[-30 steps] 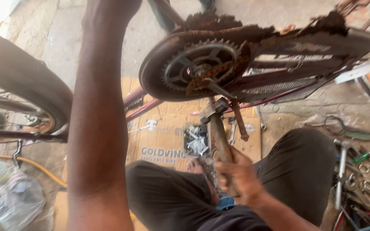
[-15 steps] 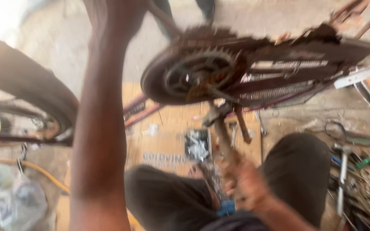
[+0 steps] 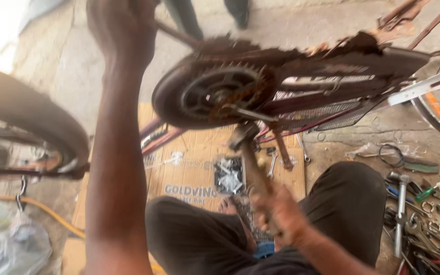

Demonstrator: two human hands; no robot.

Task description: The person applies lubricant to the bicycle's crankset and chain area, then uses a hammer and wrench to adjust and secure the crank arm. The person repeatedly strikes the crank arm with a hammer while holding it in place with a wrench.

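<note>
Rust-brown and grimy, the upturned bicycle's toothed metal chainring (image 3: 215, 94) hangs above the flattened brown cardboard sheet (image 3: 189, 175) that lies on the concrete floor (image 3: 57, 66). The right hand (image 3: 278, 216) is closed around the handle of a long rusty metal tool (image 3: 253, 163), which slants up from the lap to a blurred head just below the chainring, beside the dark crank arm (image 3: 245, 113). The left hand (image 3: 120, 30) reaches up near the top edge of the view, fingers curled shut around a thin dark bar of the bicycle frame (image 3: 176, 33); the grip itself is blurred. Its forearm runs straight down the view, dividing the space.

Open room is narrow. The person's dark trousers (image 3: 352, 203) fill the near edge of the cardboard, with knees spread on both sides of the tool. A small heap of bright metal bolts and bits (image 3: 228, 175) lies at the cardboard's middle, and a silver spanner (image 3: 272, 164) lies just beside it. Beyond the cardboard's right edge the floor is crowded with scattered hand tools (image 3: 423, 219), including a silver-headed hammer (image 3: 399, 214). At the left, a black rubber tyre (image 3: 42, 127) curves across, with a yellow hose (image 3: 47, 209) and a crumpled clear plastic bag (image 3: 11, 242) below it. Another person's dark-clad legs (image 3: 184, 18) stand at the far edge.
</note>
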